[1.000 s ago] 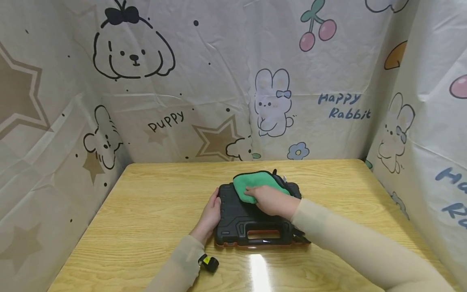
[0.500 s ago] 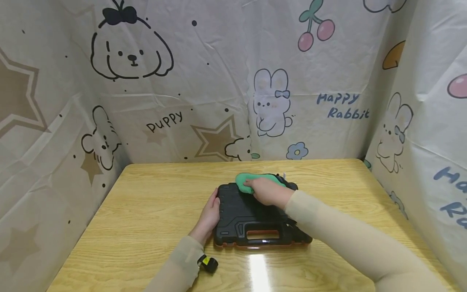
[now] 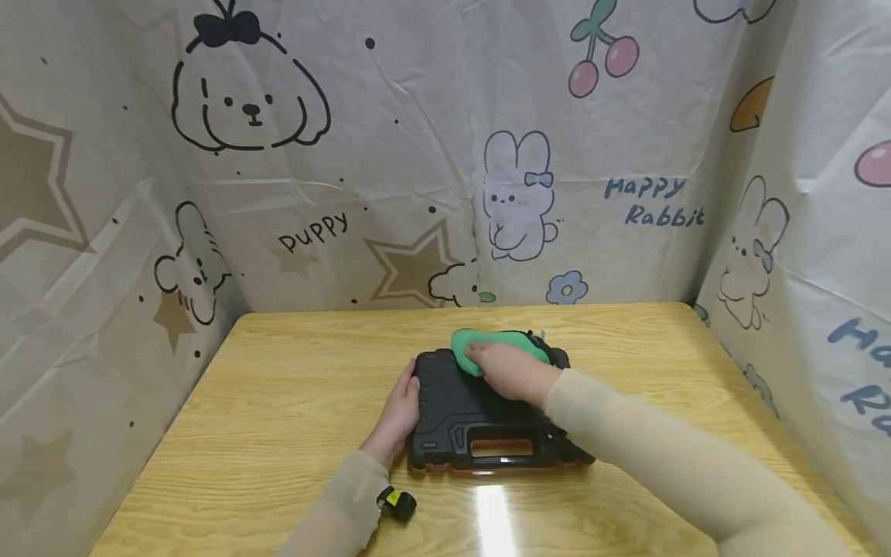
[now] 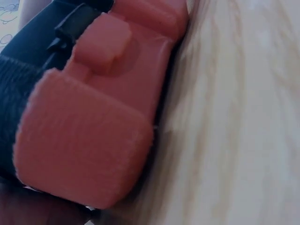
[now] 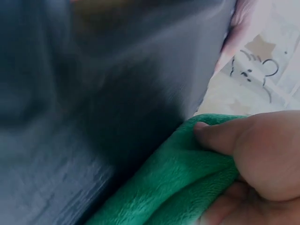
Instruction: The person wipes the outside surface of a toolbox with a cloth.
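Observation:
A black tool case (image 3: 445, 410) with an orange-red lower half (image 4: 84, 145) lies flat on the table, its handle facing me. My left hand (image 3: 398, 410) rests along the case's left side, fingers stretched toward the far corner and thumb at the edge. On the lid's far part, my right hand (image 3: 511, 370) holds a green cloth (image 3: 465, 354) with a dark edging. The right wrist view shows the thumb (image 5: 218, 134) pressing the plush cloth, with the folds (image 5: 164, 187) against the black lid. The right hand and forearm hide part of the case's right side.
A small black object with a yellow mark (image 3: 400, 503) shows beside the left cuff. The wood-grain table (image 3: 292, 387) extends around the case. A printed cloth backdrop (image 3: 390, 178) stands behind the table and along both sides.
Over the lid's far part, the cloth has flattened and bunched under my right hand, which first shifted slightly away, then slightly back toward me. My left hand and the case stay nearly put.

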The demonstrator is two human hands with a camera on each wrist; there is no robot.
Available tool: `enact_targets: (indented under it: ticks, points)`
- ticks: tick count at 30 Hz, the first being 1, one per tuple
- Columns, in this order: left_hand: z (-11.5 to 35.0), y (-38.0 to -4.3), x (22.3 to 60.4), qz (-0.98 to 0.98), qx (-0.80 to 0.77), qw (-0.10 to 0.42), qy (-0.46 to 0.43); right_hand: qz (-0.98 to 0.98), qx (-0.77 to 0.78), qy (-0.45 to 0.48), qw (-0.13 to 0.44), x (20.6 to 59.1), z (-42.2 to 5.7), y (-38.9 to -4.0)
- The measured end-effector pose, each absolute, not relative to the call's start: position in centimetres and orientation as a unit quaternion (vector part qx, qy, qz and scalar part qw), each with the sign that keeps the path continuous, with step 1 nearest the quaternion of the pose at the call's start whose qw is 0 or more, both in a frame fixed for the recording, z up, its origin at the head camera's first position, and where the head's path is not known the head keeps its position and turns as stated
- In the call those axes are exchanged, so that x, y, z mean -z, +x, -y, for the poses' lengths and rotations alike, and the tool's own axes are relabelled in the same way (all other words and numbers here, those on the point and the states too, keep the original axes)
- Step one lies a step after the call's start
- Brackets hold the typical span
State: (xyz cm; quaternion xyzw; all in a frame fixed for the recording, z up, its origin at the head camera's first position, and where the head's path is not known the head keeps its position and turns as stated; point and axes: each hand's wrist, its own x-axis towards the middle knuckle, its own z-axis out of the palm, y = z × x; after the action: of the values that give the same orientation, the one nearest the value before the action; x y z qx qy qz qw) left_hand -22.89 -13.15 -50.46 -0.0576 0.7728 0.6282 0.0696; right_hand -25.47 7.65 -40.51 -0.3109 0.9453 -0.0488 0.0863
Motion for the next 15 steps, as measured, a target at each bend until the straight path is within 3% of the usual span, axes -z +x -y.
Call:
enact_targets:
  ticks: [15]
  points:
    - [13.0, -22.9, 50.3, -0.77, -0.632, 0.068, -0.053, -0.935, 0.005, -0.345, 0.084, 40.7, -8.2, -19.8]
